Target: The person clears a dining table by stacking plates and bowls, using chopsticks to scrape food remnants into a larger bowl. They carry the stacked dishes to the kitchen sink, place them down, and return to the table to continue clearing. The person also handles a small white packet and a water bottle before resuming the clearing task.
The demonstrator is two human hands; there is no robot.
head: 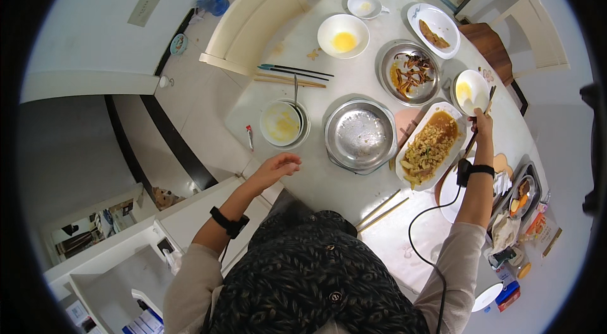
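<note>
My right hand [482, 124] grips the rim of a white bowl [467, 87] with yellow residue, with dark chopsticks [471, 143] beside the fingers. Below it lies an oblong white dish of chopped food in brown sauce [430, 144]. My left hand [280, 166] hovers near the table's left edge, fingers apart and empty. Just above it are stacked bowls [280, 124] with a metal utensil handle [296, 89] standing in them. An empty steel pot [360, 135] sits at the middle, a steel plate of dark food scraps [410, 73] above it.
Farther back stand a white bowl with yellow liquid [343, 36], a small white cup [365, 5] and an oval plate [434, 30]. Chopsticks lie at the left [291, 80] and near edge [383, 210]. A cream chair [256, 21] is at the upper left; a tray [526, 191] is at the right.
</note>
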